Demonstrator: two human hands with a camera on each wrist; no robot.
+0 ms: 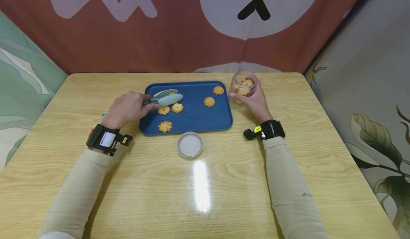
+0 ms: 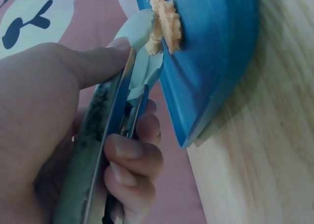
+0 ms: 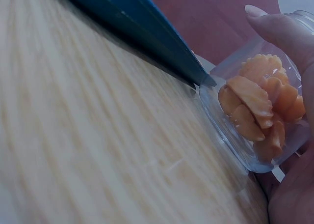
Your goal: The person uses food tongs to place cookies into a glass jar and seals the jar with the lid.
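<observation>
My left hand [image 1: 126, 107] grips metal tongs with pale blue tips [image 1: 170, 99] above the left part of a blue tray [image 1: 192, 119]. In the left wrist view the tips are around a piped cookie [image 2: 155, 41]; whether they squeeze it I cannot tell. Beside them on the tray lie more cookies [image 1: 177, 107], one of them nearer the front rim [image 1: 164, 126]. At the tray's right end my right hand [image 1: 258, 102] holds a clear jar [image 1: 235, 86], thumb and fingers around its side. Several cookies [image 3: 248, 103] are inside the jar, which has no lid on.
A round whitish lid [image 1: 190, 145] lies on the wooden table [image 1: 230, 182], just in front of the tray. Two swirled cookies [image 1: 209, 101] sit on the tray's right side. Behind the table hangs a reddish-brown cloth [image 1: 173, 50].
</observation>
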